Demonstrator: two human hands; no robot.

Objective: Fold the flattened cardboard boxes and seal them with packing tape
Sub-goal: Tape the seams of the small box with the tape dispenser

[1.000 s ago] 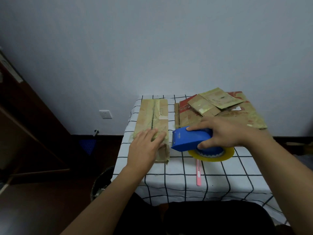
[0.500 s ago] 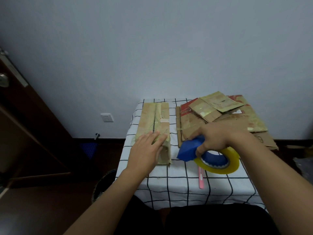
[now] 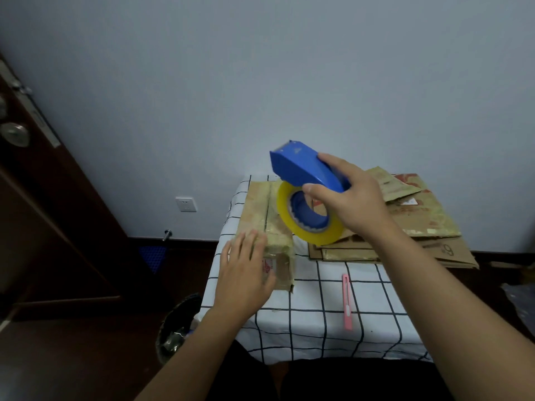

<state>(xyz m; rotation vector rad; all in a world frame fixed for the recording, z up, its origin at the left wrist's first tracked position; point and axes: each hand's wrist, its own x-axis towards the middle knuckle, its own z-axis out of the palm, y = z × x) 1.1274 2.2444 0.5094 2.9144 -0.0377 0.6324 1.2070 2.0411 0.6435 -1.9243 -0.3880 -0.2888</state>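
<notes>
A single character that looked like a "6" or "9", dark and printed at a slant, stood on the bottom flat cardboard sheet (image 3: 451, 251) near its right edge. Red print marked the near end of the folded box (image 3: 278, 264), just beside the left hand (image 3: 244, 277), too small to read. Red lettering on the top sheet (image 3: 405, 178) of the stack was blurred and could not be made out.
</notes>
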